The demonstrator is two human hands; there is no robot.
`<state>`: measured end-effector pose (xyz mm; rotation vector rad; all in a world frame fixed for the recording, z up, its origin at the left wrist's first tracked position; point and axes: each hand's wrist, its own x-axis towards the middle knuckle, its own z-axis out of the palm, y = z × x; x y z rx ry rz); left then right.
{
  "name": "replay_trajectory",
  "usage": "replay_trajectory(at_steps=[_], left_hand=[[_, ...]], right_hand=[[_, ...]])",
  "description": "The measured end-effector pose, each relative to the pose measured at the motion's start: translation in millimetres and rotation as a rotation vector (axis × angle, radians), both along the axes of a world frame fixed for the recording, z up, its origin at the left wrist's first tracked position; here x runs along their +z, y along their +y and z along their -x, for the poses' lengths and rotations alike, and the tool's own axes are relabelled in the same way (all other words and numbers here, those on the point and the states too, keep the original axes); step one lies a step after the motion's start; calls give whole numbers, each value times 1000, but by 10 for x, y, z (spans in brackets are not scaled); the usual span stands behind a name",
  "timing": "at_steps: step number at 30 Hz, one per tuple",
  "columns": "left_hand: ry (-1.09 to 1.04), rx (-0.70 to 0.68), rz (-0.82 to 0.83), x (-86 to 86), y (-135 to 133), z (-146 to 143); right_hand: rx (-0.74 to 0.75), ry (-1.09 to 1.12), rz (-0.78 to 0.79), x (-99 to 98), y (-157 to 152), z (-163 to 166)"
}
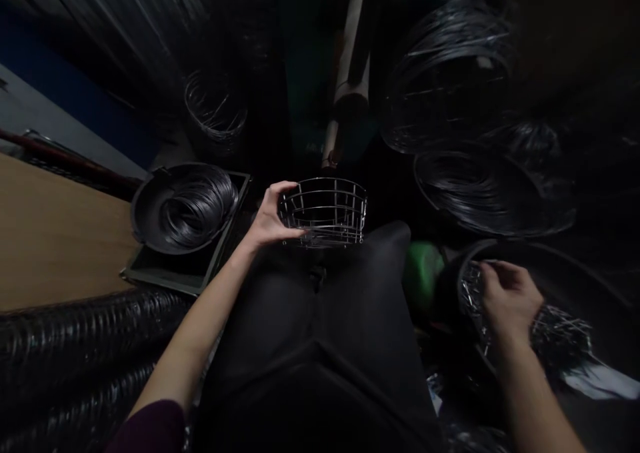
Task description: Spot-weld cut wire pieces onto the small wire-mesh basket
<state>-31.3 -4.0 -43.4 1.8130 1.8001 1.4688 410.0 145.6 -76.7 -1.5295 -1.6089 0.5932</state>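
My left hand (269, 218) grips the left rim of a small round wire basket (327, 210), which rests on my knees above my dark trousers. Its bars are thin shiny metal. My right hand (506, 297) reaches down to the right into a dark round bowl (575, 286) filled with several short shiny wire pieces (557, 336). Its fingers are curled over the pile; whether they pinch a piece is not visible.
A dark pan holding a coil of wire (193, 206) sits in a flat tray at the left, beside a wooden tabletop (50, 240). Large wire coils (450, 73) hang or lean at the upper right. A green object (423, 270) lies by my right knee.
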Motion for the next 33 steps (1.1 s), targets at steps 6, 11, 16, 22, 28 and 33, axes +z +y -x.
replay_trajectory(at_steps=[6,11,16,22,28,33], left_hand=[[221,40,176,130,191,-203],[320,8,239,165,246,-258],[420,-45,241,220,234,-297],[319,-19,212,224,95,-231],[239,1,189,240,119,-143],[225,4,187,294,299,-72]], right_hand=[[437,155,382,39,-561,956],[845,164,521,559,-316,1475],[968,-189,166,771,-179,2000],[1067,-715,-312,763,-360,2101],[1099,-795,-456,852,-262,2187],[1062,-840,-523,959,-117,2270]])
